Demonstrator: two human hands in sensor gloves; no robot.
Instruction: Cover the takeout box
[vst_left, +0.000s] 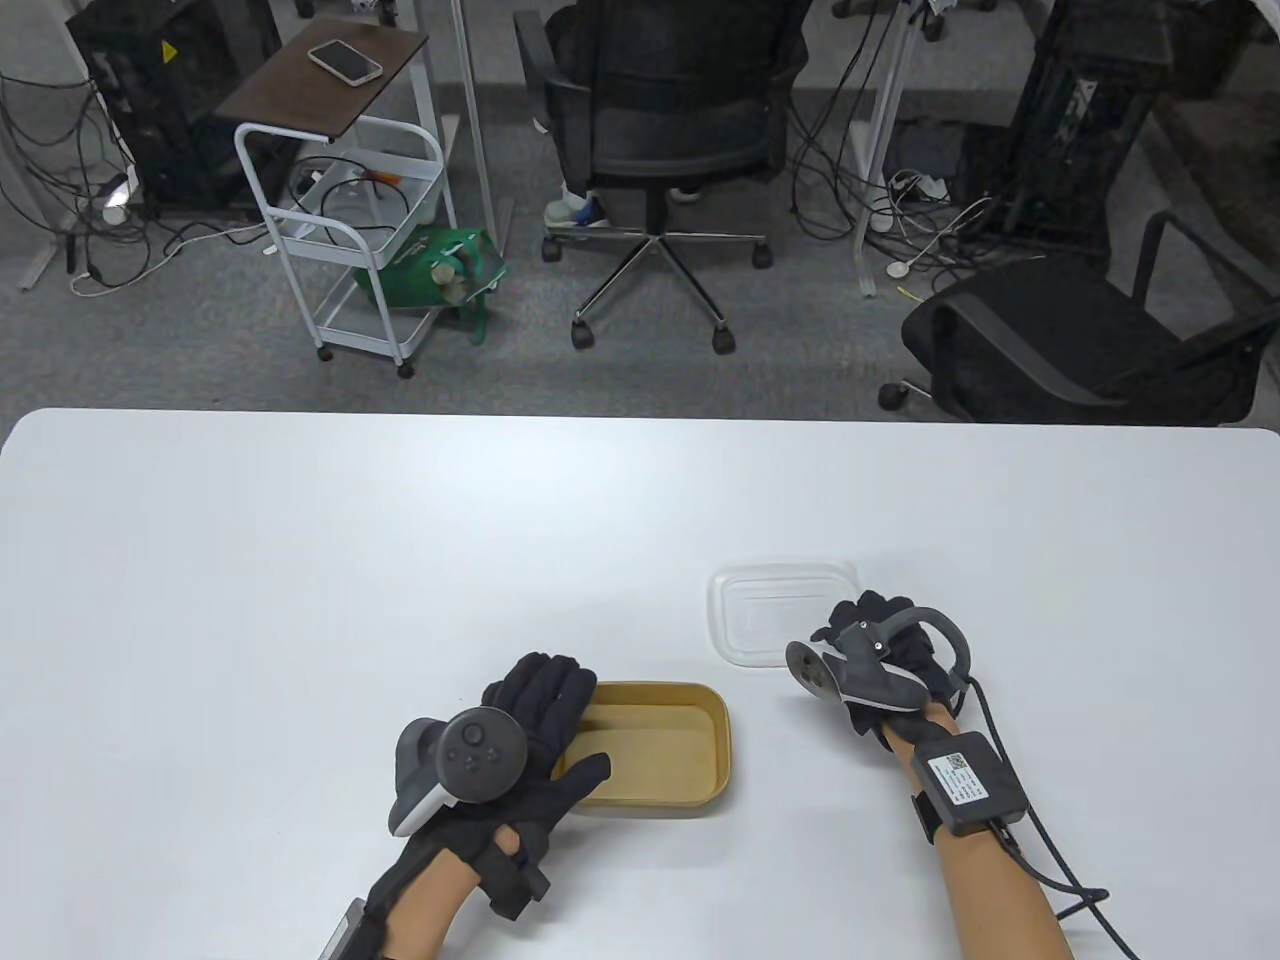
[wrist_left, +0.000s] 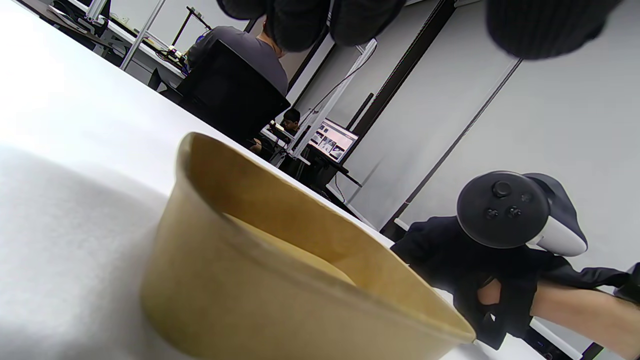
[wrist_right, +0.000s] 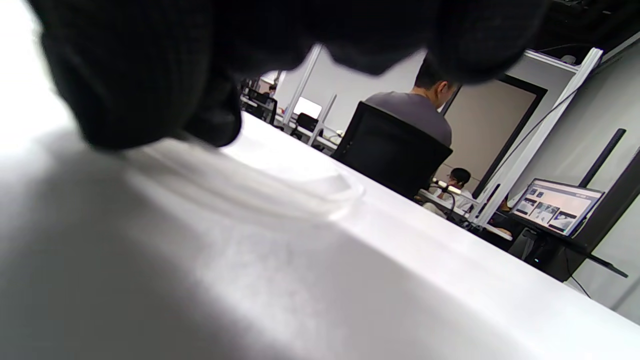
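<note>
Box open, lid off beside it.
I'm holding the box (vst_left: 655, 750) with my left hand (vst_left: 530, 745); my right hand (vst_left: 880, 650) is touching the lid (vst_left: 775, 610), grip unclear.

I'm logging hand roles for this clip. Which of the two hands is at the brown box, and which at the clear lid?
The left hand rests at the open brown takeout box. The right hand is at the clear lid, lying flat beyond the box.
</note>
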